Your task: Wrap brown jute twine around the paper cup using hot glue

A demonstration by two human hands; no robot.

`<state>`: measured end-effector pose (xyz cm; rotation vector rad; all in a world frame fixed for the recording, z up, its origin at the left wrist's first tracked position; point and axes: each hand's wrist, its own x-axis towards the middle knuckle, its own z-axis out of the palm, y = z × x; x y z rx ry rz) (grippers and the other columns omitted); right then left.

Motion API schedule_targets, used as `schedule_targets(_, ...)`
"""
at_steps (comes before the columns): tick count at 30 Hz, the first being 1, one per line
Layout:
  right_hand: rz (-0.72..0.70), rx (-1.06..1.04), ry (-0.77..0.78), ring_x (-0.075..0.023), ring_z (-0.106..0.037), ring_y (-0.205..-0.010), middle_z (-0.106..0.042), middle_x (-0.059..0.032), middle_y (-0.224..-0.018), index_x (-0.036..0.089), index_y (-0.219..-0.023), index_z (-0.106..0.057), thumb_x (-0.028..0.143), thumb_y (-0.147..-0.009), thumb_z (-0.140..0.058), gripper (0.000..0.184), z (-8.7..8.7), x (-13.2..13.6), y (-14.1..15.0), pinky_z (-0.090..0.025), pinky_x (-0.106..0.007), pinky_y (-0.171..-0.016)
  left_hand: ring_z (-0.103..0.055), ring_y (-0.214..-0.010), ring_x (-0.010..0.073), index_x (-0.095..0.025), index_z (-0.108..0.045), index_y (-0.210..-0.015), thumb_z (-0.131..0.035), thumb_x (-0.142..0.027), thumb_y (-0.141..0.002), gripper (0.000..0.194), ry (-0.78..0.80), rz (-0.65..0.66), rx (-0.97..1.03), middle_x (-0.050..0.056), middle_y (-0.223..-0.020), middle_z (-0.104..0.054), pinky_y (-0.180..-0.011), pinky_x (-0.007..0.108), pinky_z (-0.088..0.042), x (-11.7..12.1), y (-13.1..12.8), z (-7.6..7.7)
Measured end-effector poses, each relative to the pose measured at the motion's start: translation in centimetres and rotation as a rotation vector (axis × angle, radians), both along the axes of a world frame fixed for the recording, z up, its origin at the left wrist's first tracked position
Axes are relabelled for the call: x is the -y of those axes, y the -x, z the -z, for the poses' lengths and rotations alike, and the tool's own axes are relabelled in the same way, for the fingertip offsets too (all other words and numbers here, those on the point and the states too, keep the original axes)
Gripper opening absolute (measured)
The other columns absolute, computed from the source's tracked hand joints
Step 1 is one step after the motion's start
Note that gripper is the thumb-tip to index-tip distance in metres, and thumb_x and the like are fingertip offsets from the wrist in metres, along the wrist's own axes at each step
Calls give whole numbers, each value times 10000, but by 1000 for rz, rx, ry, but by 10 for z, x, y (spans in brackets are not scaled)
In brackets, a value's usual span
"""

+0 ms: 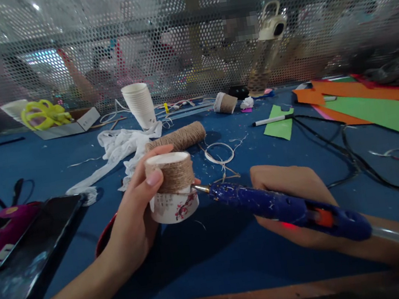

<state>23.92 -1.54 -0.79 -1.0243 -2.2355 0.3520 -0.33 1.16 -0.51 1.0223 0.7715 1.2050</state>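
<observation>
My left hand (134, 213) grips a paper cup (174, 210), held upside down above the table. Twine is wound around the upper part of the cup, and printed blossoms and writing show on the bare white part below. In my right hand (293, 181) is a blue hot glue gun (266, 202) with a clear glue stick in its rear end. Its metal tip meets the cup's right side, just under the wound twine. Behind the cup lies a roll of twine (183, 136), from which a loose strand runs toward the right.
White lace ribbon (123, 148) and stacked paper cups (139, 106) are behind my left hand. A phone (32, 252) lies at left. Coloured paper (375, 105), a pen (271, 120) and black cables (356, 157) are at right. A perforated metal screen (184, 38) borders the back.
</observation>
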Motion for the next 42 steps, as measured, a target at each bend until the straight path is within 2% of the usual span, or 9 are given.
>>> schedule_targets(9, -4, 36, -42, -75, -375, -515, -456, 58, -622, 217, -697, -378, 156, -760, -598, 237, 0, 3, 2, -275, -229, -486, -713, -923, 242, -323, -609, -1278, -645, -410, -871, 418, 16, 15, -71, 48, -1124, -733, -711, 305, -596, 0, 3, 8)
schedule_targets(17, 49, -24, -62, -70, -383, -498, -429, 60, -601, 213, -665, -372, 171, -790, -566, 234, 3, 1, 2, -273, -224, -486, -721, -824, 218, -281, -635, -1221, -673, -404, -834, 408, -18, -5, -40, 40, -1041, -732, -678, 296, -600, 0, 1, 1)
schedule_targets(20, 34, -1, -88, -73, -391, -490, -435, 58, -599, 217, -668, -374, 195, -782, -576, 233, 2, 0, 1, -269, -223, -474, -720, -860, 227, -268, -625, -1224, -659, -379, -849, 392, -32, -13, -18, 49, -1046, -732, -693, 298, -594, 0, 0, 0)
schedule_targets(26, 11, 26, -36, -80, -410, -510, -457, 51, -613, 220, -683, -377, 213, -761, -601, 238, -1, 1, 1, -282, -223, -480, -706, -892, 218, -283, -621, -1225, -643, -348, -876, 355, -22, -3, -31, 43, -1093, -713, -710, 288, -576, 0, 0, 2)
schedule_targets(31, -23, 9, -82, -81, -407, -487, -470, 51, -586, 222, -670, -378, 177, -734, -573, 210, 0, 1, 4, -278, -219, -464, -693, -947, 232, -309, -611, -1257, -644, -339, -888, 372, 10, -10, -106, 39, -1157, -701, -747, 295, -552, 1, 3, 6)
schedule_targets(37, 10, 33, -93, -74, -389, -470, -460, 53, -571, 220, -655, -373, 206, -740, -570, 215, -1, 0, 4, -269, -214, -452, -703, -897, 233, -274, -594, -1297, -609, -361, -893, 414, 12, 8, -31, 59, -1093, -721, -703, 300, -577, 0, 1, 3)
schedule_targets(42, 13, 18, -105, -80, -383, -479, -443, 55, -582, 225, -671, -360, 197, -767, -558, 222, 2, -1, 2, -268, -226, -460, -694, -860, 249, -242, -573, -1293, -671, -395, -829, 499, 52, -36, -11, 83, -1070, -737, -655, 311, -568, -1, -2, -1)
